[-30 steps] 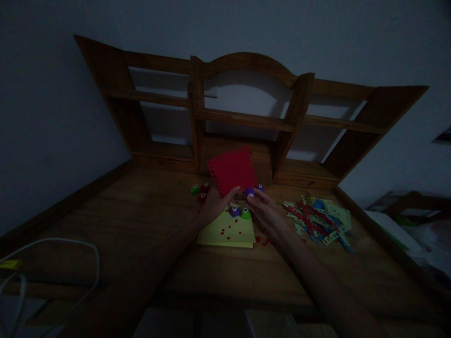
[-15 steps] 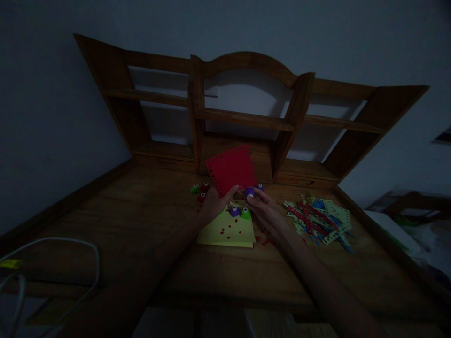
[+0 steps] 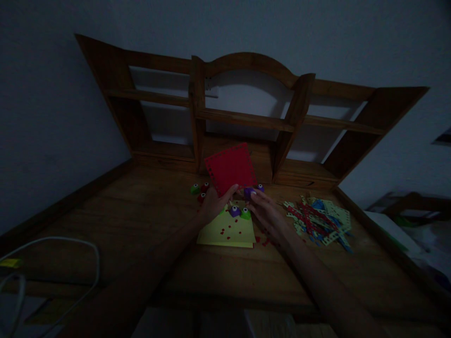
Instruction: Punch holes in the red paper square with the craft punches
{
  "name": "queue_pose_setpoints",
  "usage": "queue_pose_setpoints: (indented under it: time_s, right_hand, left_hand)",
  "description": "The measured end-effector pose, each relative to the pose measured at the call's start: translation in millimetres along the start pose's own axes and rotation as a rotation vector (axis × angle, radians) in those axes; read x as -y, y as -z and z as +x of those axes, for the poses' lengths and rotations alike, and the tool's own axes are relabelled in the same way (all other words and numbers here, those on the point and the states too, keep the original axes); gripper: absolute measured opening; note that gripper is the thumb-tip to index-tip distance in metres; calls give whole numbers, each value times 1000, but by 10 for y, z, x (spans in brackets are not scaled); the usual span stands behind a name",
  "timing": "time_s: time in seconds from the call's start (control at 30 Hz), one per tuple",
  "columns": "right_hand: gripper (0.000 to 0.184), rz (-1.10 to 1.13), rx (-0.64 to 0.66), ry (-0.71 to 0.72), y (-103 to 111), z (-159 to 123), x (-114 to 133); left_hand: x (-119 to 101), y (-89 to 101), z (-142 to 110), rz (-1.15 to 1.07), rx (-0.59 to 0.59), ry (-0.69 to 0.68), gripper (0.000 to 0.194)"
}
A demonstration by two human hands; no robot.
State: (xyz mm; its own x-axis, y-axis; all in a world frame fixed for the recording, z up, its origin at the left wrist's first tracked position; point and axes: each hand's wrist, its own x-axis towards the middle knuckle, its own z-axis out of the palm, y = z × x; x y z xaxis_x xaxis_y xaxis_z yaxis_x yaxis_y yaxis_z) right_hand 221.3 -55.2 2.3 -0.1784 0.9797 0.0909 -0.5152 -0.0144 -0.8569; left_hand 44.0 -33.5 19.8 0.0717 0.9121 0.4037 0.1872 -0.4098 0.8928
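My left hand (image 3: pixel 215 203) pinches the lower edge of a red sheet of paper (image 3: pixel 230 170), its edges lined with small punched holes. At the sheet's lower right corner, my right hand (image 3: pixel 267 209) is closed around a purple paper punch (image 3: pixel 248 193). Whether the sheet sits inside the punch's slot I cannot tell. Below the hands lies a stack of yellow paper (image 3: pixel 225 234) sprinkled with tiny red cut-outs. Another purple punch (image 3: pixel 235 211) and a green punch (image 3: pixel 245 213) rest on its upper part.
Left of my left hand stand a green punch (image 3: pixel 195 188) and red punches (image 3: pixel 202 197). One more purple punch (image 3: pixel 260 187) is behind my right hand. Punched paper strips (image 3: pixel 319 218) are heaped at the right. A wooden shelf (image 3: pixel 246 119) backs the desk; a white cable (image 3: pixel 70 239) loops at left.
The purple punch has turned in my right hand, and its pale part shows less. The red sheet has shifted very slightly up and left. My left hand keeps its hold.
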Motion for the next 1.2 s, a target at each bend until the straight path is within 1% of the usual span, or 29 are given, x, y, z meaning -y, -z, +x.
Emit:
queue_pose_setpoints:
  time_s: [0.07, 0.2, 0.37, 0.6, 0.83, 1.0, 1.2]
  right_hand:
    - [16, 58, -17, -25, 23, 27, 23]
    - [21, 139, -21, -101, 60, 83, 61]
    - [19, 134, -17, -119, 65, 86, 38]
    - [17, 87, -13, -83, 49, 53, 12]
    - [17, 19, -13, -50, 11, 17, 25]
    - [16, 33, -30, -39, 6, 3, 30]
    - [16, 22, -40, -37, 15, 19, 15]
  left_hand:
    - [-28, 12, 2, -29, 12, 10, 38]
    - [-78, 31, -12, -58, 10, 24, 40]
    - [-83, 16, -54, 3, -31, 46, 41]
    - [-99, -19, -86, 31, -35, 36, 37]
    - [-84, -34, -94, 84, -100, 32, 34]
    - [-76, -30, -98, 110, -73, 21, 35]
    - [-69, -51, -104, 124, -116, 26, 32]
